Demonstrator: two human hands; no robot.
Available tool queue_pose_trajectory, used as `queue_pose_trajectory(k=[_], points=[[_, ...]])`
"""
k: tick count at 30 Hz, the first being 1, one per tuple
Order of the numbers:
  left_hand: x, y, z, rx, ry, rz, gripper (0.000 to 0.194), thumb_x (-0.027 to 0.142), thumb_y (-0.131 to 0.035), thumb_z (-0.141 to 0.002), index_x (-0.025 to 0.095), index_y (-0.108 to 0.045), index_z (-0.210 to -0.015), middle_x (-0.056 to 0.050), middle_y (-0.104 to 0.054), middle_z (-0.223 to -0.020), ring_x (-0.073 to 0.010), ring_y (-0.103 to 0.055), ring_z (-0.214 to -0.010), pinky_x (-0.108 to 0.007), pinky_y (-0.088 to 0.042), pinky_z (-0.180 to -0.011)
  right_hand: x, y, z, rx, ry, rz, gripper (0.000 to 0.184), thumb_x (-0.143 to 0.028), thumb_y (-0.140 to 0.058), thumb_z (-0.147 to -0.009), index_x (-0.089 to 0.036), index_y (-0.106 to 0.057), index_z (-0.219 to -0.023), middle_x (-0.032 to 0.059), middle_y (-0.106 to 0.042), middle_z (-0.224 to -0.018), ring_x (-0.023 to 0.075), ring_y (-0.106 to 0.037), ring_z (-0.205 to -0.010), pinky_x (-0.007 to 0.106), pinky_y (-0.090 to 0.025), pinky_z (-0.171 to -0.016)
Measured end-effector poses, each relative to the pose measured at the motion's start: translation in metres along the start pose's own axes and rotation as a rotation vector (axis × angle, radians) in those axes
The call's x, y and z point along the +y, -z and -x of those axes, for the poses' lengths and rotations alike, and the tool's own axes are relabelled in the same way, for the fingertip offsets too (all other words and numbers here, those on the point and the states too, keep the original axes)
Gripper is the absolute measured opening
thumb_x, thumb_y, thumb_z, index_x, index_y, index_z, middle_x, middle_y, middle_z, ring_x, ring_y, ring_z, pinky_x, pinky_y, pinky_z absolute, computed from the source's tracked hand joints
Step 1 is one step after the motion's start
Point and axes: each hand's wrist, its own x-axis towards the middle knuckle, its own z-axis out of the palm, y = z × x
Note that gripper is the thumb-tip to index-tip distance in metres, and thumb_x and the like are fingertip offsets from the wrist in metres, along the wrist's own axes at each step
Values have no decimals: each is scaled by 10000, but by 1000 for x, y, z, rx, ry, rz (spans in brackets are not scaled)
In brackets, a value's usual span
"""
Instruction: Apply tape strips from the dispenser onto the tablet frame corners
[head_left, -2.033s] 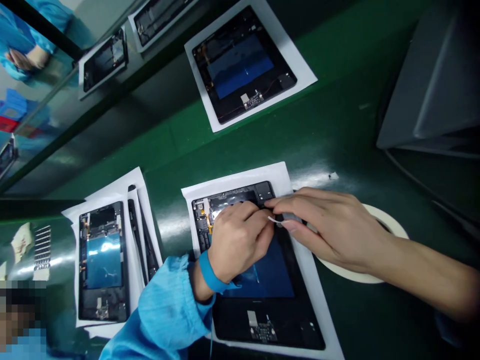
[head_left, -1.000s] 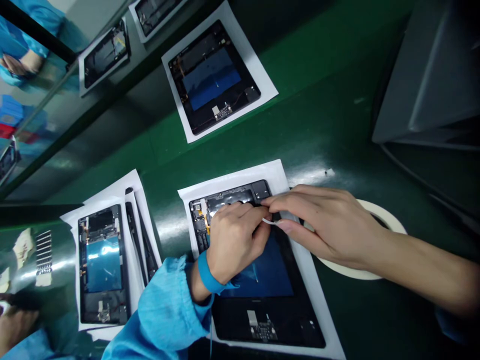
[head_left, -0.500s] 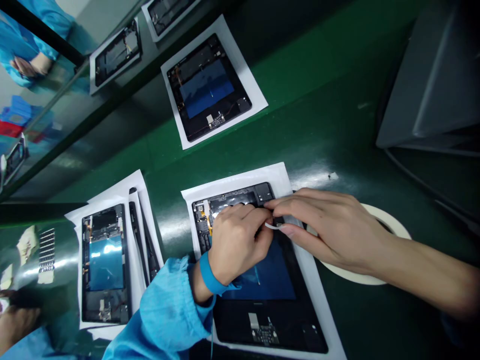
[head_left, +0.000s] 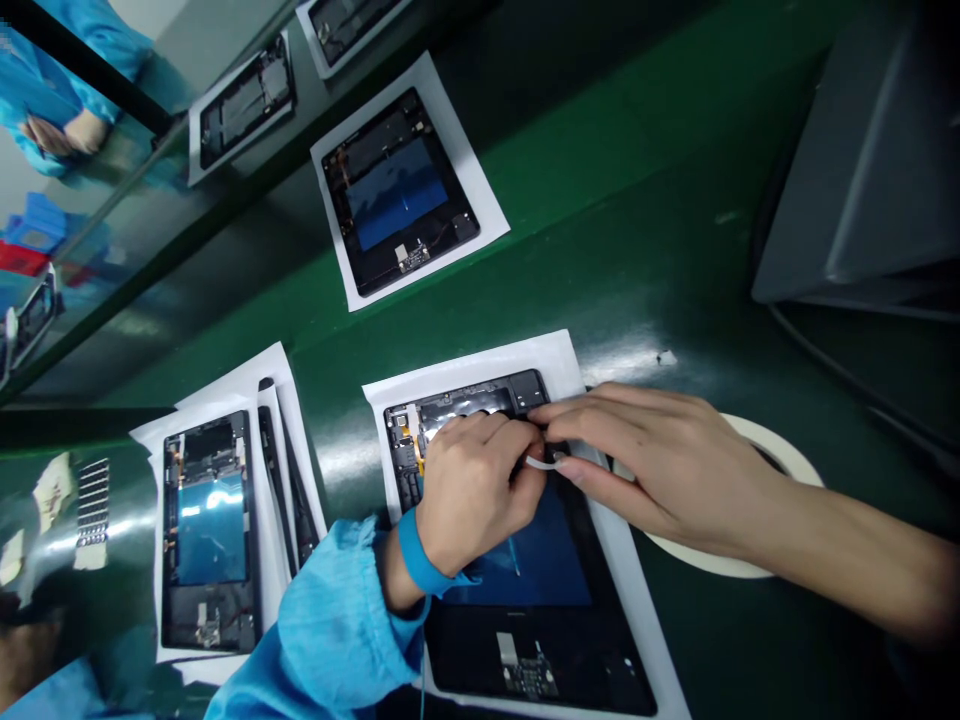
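Observation:
An opened tablet (head_left: 525, 600) with a blue battery lies on a white sheet (head_left: 555, 355) in front of me on the green belt. My left hand (head_left: 472, 490), in a blue sleeve and wrist strap, is curled over the tablet's upper part, fingers pressed together. My right hand (head_left: 652, 460) reaches in from the right, and its fingertips pinch a small white strip (head_left: 541, 462) right beside the left fingers.
Several more opened tablets on white sheets lie around: a stack (head_left: 206, 530) at left, one (head_left: 401, 190) farther up the belt, others (head_left: 244, 100) beyond. A white tape roll (head_left: 780, 460) lies under my right wrist. A dark grey machine housing (head_left: 862, 170) stands at right.
The far tablet has drifted left along the belt. My hands stay together over the tablet's upper edge, shifting only slightly with the white strip.

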Motion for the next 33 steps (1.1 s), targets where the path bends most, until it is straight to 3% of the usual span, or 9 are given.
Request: queue_pose_trajectory(k=[33], points=[[-1, 1, 0, -17, 14, -13, 101, 144, -549, -814, 217, -606, -773, -4, -661, -726, -182, -602, -672, -316, -417, -636, 1, 3, -2, -15, 16, -3, 231, -323, -425, -1051, -180, -603, -1013, 56, -737, -1055, 181, -695, -931, 305, -549, -729]])
